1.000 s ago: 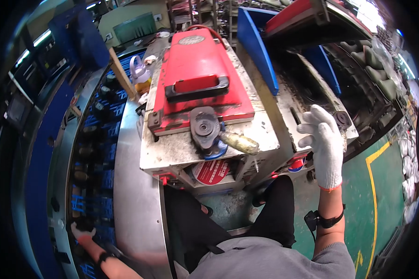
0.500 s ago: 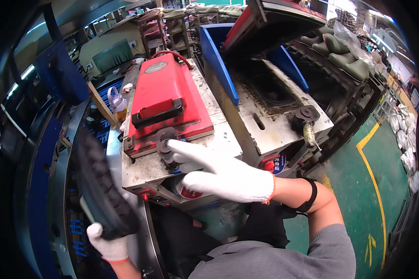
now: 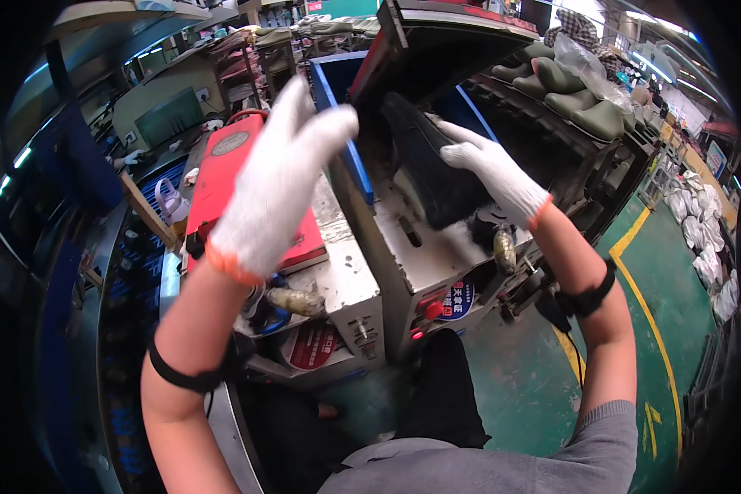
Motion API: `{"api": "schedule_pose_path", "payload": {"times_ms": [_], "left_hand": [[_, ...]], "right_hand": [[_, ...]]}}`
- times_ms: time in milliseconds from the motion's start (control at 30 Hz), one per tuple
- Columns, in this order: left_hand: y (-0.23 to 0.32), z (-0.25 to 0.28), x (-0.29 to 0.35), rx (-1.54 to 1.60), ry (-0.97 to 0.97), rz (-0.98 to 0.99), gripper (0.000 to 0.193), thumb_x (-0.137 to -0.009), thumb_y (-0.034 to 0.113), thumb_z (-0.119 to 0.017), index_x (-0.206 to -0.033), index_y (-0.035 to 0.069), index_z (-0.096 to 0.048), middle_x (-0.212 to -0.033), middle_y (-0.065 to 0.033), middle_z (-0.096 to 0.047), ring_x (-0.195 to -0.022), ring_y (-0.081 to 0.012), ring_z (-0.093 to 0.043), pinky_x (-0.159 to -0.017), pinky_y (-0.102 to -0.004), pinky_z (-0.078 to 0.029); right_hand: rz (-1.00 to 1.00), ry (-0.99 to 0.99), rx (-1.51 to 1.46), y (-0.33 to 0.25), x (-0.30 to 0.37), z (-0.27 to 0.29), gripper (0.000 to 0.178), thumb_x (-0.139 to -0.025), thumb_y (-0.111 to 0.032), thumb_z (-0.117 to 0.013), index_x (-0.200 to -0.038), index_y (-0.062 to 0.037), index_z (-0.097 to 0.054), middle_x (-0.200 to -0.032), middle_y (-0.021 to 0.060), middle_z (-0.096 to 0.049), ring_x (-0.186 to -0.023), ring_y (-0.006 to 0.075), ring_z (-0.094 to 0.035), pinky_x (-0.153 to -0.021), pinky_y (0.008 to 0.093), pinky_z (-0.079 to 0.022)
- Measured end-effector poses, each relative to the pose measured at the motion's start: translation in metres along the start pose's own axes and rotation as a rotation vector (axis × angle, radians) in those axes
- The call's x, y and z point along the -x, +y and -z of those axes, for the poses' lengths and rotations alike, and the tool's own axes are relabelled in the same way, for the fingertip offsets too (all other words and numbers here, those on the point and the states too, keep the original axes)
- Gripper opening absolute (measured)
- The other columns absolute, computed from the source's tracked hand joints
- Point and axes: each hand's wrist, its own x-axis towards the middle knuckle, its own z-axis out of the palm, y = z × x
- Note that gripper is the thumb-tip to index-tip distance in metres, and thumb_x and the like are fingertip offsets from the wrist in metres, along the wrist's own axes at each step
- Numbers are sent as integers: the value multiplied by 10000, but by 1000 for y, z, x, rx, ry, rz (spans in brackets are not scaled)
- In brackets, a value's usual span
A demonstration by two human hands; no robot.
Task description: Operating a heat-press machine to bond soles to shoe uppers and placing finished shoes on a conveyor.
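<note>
A black shoe (image 3: 436, 185) is tilted over the front of the right-hand machine (image 3: 391, 226), below its raised lid (image 3: 436, 62). My right hand (image 3: 498, 169), in a white knit glove with an orange cuff, is closed on the shoe's upper from the right. The fingertips are partly hidden behind the shoe. My left hand (image 3: 276, 173), gloved the same way and blurred, is up above the closed red lid (image 3: 214, 177) of the left-hand machine. Its thumb and fingers are apart, with nothing in them. The machine's dark inside is largely covered by the shoe.
Blue side panels (image 3: 350, 156) flank the open machine. A lilac-topped jug (image 3: 171, 200) stands left of the red lid. Olive shoes (image 3: 572, 103) fill a rack at the right. White bundles (image 3: 700, 230) lie beyond the yellow floor line (image 3: 650, 305).
The shoe has gone from my left hand at the far left to my right hand over the right-hand machine. My left hand has risen, empty, over the red lid. The view has shifted right.
</note>
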Motion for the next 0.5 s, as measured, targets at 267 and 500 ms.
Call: {"api": "schedule_pose_path", "payload": {"times_ms": [267, 500], "left_hand": [[-9, -32, -182, -503, 32, -479, 743, -1027, 512, -610, -1552, 3, -479, -1431, -214, -649, -1339, -289, -597, -1158, -388, -419], [-9, -67, -260, -382, -81, -581, 696, -1032, 409, -649, -1527, -62, -515, -1567, -289, -539, -1513, -374, -466, -1244, -390, -380]], "right_hand": [[-255, 156, 995, 53, -116, 54, 886, -852, -609, -653, -1605, -158, -528, -1585, 274, -532, -1465, 407, -523, -1234, 410, -393], [-286, 1, 1169, 98, -144, 51, 938, -845, -666, -672, -1637, -203, -477, -1628, 302, -448, -1481, 440, -490, -1217, 457, -425]]}}
